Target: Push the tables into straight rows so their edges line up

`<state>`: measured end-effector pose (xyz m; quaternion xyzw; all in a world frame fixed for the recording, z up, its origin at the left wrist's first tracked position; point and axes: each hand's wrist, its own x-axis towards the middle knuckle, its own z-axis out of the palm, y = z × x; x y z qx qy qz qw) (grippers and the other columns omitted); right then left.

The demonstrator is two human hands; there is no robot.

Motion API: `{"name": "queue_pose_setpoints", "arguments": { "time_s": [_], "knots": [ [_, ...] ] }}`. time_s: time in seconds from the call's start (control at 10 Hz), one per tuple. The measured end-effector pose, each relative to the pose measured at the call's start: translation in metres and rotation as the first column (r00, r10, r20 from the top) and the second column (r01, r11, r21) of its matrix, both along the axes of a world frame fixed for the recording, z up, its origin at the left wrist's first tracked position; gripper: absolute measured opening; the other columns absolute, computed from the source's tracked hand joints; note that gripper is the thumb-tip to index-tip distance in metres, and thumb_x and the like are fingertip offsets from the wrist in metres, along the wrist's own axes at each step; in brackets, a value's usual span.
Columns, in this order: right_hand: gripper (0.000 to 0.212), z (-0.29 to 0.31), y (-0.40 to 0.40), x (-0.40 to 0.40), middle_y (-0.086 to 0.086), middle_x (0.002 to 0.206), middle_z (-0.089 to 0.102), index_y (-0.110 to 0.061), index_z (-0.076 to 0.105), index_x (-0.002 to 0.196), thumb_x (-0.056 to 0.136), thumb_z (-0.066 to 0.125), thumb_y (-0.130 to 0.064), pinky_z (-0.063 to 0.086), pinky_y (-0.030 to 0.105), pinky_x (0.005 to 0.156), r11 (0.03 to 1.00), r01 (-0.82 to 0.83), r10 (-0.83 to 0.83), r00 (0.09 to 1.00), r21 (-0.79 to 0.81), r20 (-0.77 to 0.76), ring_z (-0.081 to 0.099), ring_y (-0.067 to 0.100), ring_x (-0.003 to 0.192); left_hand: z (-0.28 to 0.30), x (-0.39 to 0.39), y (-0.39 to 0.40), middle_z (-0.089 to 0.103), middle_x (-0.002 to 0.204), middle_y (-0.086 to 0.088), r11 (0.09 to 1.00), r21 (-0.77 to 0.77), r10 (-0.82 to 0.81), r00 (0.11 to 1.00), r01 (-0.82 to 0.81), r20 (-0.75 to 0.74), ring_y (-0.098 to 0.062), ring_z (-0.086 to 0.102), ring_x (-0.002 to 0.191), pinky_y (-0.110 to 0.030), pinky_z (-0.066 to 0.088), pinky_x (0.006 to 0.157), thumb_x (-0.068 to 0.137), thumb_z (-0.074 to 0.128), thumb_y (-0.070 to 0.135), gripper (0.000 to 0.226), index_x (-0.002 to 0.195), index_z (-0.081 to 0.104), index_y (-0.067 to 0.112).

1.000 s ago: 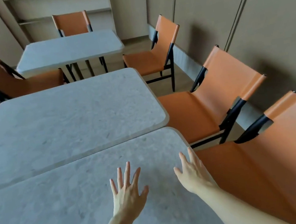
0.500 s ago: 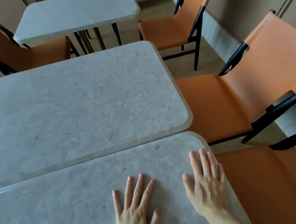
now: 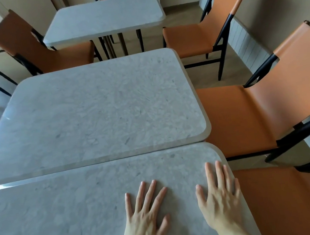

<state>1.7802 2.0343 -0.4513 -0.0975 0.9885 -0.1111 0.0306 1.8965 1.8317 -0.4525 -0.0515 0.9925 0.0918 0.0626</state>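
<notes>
Palms down, fingers spread, both my hands lie flat on the nearest table (image 3: 55, 219), gripping nothing. My left hand (image 3: 143, 217) rests well in from that table's right edge; my right hand (image 3: 220, 199) lies just beside that edge, its outer fingers at the rim near the rounded far corner. Beyond the nearest table, the middle table (image 3: 100, 114) sits close against its far edge, its right corner stopping short of the nearest table's right corner. A third table (image 3: 103, 17) stands well apart beyond that. Orange chairs (image 3: 248, 115) stand right of the nearest table.
</notes>
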Motion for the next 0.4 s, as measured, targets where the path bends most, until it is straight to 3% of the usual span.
{"name": "queue_pose_setpoints", "arguments": {
  "time_s": [0.1,0.2,0.3,0.4],
  "knots": [
    [0.074,0.003,-0.001,-0.001,0.012,0.163,0.031,-0.020,0.038,0.155,0.091,0.031,-0.057,0.031,0.058,0.113,1.000,0.000,0.000,0.999,0.008,0.034,0.026,0.031,0.150,0.011,-0.006,0.002,0.014,0.167,0.014,0.998,0.035,0.057,0.998,-0.058,0.042,-0.017,0.002,0.155,-0.057,0.002,0.119,0.088,0.048,0.059,0.074,0.156,0.024,0.044],
    [0.071,0.015,0.000,0.005,0.010,0.167,0.016,-0.024,0.026,0.159,0.095,0.030,-0.056,0.019,0.057,0.119,1.000,-0.008,0.006,0.988,0.017,0.152,0.010,0.028,0.155,0.054,-0.006,0.004,0.038,0.157,0.014,0.795,0.547,0.254,0.963,-0.261,0.091,-0.014,0.022,0.152,-0.021,0.016,0.117,0.092,0.057,0.052,0.057,0.145,0.045,0.037],
    [0.080,0.054,0.001,-0.015,0.008,0.169,0.002,-0.023,0.013,0.160,0.095,0.047,-0.057,0.013,0.050,0.122,1.000,-0.004,-0.002,0.895,0.014,0.445,0.001,0.028,0.155,0.134,0.009,-0.009,0.067,0.126,0.009,0.507,0.809,0.515,0.857,-0.298,-0.008,-0.010,0.061,0.122,-0.006,0.041,0.089,0.091,0.070,0.032,0.034,0.124,0.065,0.026],
    [0.077,0.130,-0.037,-0.011,0.011,0.162,0.030,-0.016,0.031,0.156,0.094,0.058,-0.050,0.031,0.042,0.116,0.979,0.047,0.084,0.792,-0.198,0.605,0.030,0.031,0.148,0.207,0.051,-0.034,0.073,0.107,0.014,0.316,0.931,0.640,0.765,-0.186,-0.064,-0.004,0.068,0.105,-0.023,0.050,0.090,0.077,0.067,0.045,0.033,0.107,0.070,0.032]
  ]
}}
